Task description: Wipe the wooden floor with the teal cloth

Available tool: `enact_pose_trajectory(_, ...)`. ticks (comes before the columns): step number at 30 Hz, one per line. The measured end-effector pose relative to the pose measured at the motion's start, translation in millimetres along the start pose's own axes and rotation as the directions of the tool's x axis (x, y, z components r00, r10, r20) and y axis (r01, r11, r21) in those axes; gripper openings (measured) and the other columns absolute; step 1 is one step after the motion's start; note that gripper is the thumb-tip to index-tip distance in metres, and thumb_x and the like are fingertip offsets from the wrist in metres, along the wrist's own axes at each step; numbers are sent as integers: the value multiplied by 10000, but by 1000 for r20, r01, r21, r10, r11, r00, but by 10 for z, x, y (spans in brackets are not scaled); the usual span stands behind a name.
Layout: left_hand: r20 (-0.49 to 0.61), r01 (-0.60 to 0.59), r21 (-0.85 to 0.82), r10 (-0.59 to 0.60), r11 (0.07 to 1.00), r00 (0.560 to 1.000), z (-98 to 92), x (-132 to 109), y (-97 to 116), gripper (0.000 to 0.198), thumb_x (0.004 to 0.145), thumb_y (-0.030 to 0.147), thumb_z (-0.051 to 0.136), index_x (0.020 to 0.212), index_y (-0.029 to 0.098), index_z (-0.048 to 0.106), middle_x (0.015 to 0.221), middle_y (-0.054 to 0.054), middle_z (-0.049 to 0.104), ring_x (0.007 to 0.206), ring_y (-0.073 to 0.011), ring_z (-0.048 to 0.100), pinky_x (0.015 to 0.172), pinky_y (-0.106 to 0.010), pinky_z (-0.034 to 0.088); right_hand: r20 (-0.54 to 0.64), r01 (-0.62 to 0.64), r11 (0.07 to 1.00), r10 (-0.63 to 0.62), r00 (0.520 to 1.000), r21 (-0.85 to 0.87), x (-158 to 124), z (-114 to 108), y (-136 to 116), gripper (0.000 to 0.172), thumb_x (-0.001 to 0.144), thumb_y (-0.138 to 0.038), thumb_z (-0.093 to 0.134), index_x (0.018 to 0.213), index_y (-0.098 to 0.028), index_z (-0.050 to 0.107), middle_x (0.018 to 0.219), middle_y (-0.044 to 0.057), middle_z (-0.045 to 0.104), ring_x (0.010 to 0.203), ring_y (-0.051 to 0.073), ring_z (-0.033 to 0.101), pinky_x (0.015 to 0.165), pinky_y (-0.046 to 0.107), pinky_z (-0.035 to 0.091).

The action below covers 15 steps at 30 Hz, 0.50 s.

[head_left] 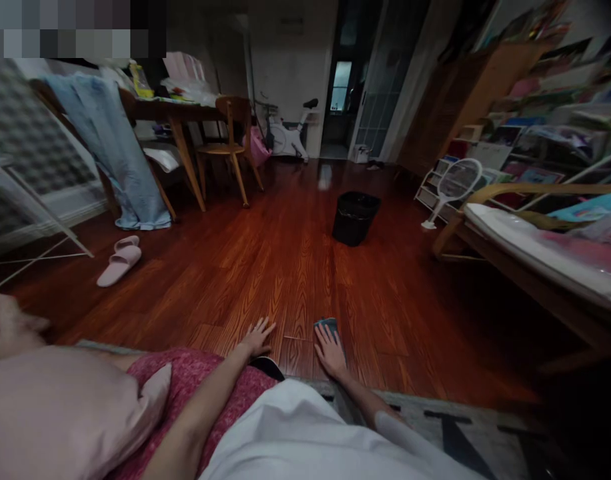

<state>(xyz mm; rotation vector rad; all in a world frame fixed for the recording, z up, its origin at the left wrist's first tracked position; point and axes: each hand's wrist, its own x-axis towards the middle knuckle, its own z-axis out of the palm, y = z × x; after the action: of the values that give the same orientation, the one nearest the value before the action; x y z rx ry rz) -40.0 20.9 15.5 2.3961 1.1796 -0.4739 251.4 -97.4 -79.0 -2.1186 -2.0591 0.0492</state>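
Observation:
My right hand (330,350) lies flat with fingers stretched out on a small blue cloth (331,321), which is pressed against the reddish wooden floor (295,267). Most of the cloth is hidden under the palm and fingers. To the left, my left hand (258,337) rests on the bare boards with its fingers spread and nothing in it. A dark rounded thing with a pale edge (268,365) shows just below the left wrist; I cannot make out what it is.
A black trash bin (355,220) stands ahead on the floor. Pink slippers (120,260) lie to the left, near a wooden chair (230,150) and table. At right are a wooden-framed seat (535,253) and a white racket-shaped thing (458,181). A patterned rug (435,427) lies below me.

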Motion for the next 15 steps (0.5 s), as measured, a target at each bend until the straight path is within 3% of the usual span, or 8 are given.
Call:
enact_pose_trajectory(2,0,10,-7,-10,1000,1000,7,-4,-30,915,858,377,639,1602,301,111,1663,-95,-38,1514,-317,-38,1181,-576,108,21,101,995,-101,995,14,-57,-20,203,568,995,-383,252,1554,-287,289,1631,-13,274,1512,176,185,1223,435,147)
enact_pose_trajectory(4,-2,26,-13,-26,1000,1000,10,-2,-55,907,873,387,621,1603,303,90,1663,-90,-55,1514,-307,-51,1184,-566,115,21,36,999,-36,999,2,-109,-61,495,564,998,-374,232,1551,-280,302,1629,-6,281,1509,175,196,1221,439,150)
enact_pose_trajectory(6,-2,47,-18,-47,999,999,10,9,-76,896,887,394,601,1605,288,75,1660,-102,-66,1513,-304,-63,1181,-566,129,-25,-176,984,175,984,-34,-139,-98,791,574,997,-361,210,1546,-238,322,1632,35,274,1508,200,200,1216,465,147)
enact_pose_trajectory(9,5,71,-25,-71,997,997,6,34,-101,890,899,394,588,1608,240,72,1654,-134,-76,1511,-306,-72,1181,-558,134,-121,-532,844,523,844,-64,-112,-112,1064,596,990,-341,192,1539,-162,339,1630,120,262,1502,257,217,1202,516,143)
enact_pose_trajectory(11,11,78,-31,-77,997,997,1,47,-108,891,900,388,590,1608,218,77,1652,-147,-80,1510,-307,-71,1185,-549,126,-170,-660,749,644,746,-58,-50,-86,1068,609,988,-345,190,1540,-128,329,1627,160,252,1497,290,222,1191,551,141)
enact_pose_trajectory(12,15,79,-34,-79,996,997,-1,51,-109,894,897,388,595,1608,216,80,1652,-147,-78,1510,-308,-69,1186,-547,125,-186,-688,724,669,719,-52,-12,-64,1017,615,988,-352,193,1541,-116,321,1627,171,246,1496,303,218,1187,566,139)
enact_pose_trajectory(13,17,79,-37,-79,996,997,-2,55,-109,897,895,390,599,1608,220,82,1652,-144,-76,1510,-308,-68,1186,-547,126,-194,-694,718,675,711,-47,27,-40,933,620,988,-360,200,1542,-107,316,1627,177,241,1497,312,209,1185,576,134)
enact_pose_trajectory(15,21,78,-44,-77,996,997,0,60,-109,902,891,401,605,1608,237,82,1655,-133,-74,1511,-306,-66,1185,-548,135,-181,-655,755,639,748,-41,95,9,688,622,987,-372,223,1540,-102,316,1628,174,239,1502,318,188,1188,579,120)
